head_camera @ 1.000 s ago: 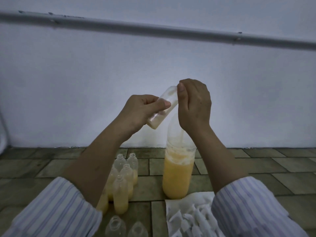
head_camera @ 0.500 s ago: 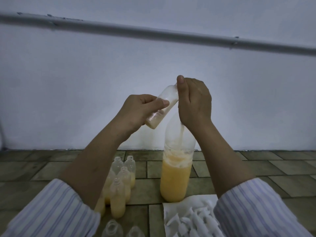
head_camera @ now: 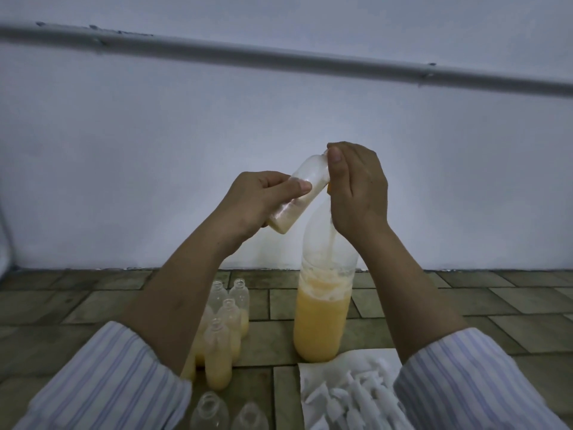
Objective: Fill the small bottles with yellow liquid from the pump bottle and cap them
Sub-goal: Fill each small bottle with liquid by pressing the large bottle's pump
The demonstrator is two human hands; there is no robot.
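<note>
Since a moment ago the tilted small clear plastic bottle [head_camera: 297, 193] holds more yellow liquid; left hand [head_camera: 257, 200] grips it, right hand [head_camera: 356, 187] curls over the tall clear pump bottle [head_camera: 322, 305]. Filling continues.

A plain indoor corner (likely a home): tiled floor [head_camera: 465, 305], bare white wall [head_camera: 155, 166], surface-mounted pipe [head_camera: 279, 58]
</note>
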